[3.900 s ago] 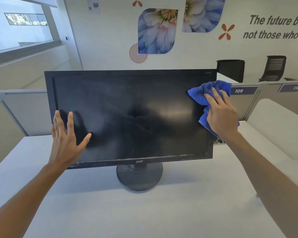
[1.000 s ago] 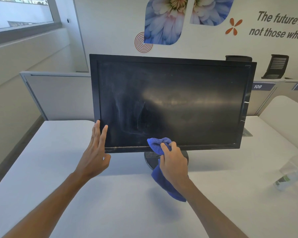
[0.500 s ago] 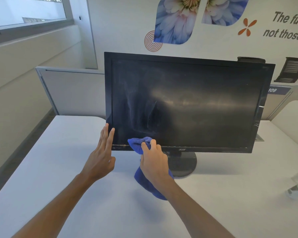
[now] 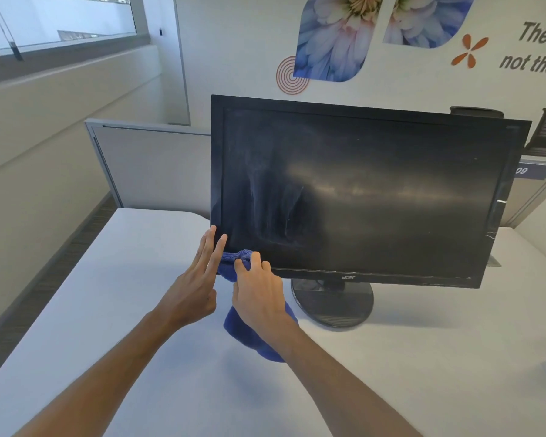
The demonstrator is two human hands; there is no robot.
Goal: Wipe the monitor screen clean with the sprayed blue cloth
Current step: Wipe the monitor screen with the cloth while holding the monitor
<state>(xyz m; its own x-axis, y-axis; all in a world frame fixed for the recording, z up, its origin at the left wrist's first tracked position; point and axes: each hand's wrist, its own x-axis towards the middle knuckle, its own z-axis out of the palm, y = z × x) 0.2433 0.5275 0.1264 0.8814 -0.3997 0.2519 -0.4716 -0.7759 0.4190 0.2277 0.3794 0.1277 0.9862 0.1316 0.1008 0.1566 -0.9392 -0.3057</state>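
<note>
A white desk (image 4: 114, 310) carries a black monitor (image 4: 360, 190) on a round stand (image 4: 331, 305). The right hand (image 4: 259, 294) bunches a blue cloth (image 4: 234, 263) against the screen's lower left corner, cloth trailing below the wrist. Just left of that grip, the left hand (image 4: 196, 288), fingers straight, steadies the monitor's edge.

Streaked black monitor (image 4: 360, 190) upright, bunched blue cloth (image 4: 234, 263) at lower-left corner
</note>
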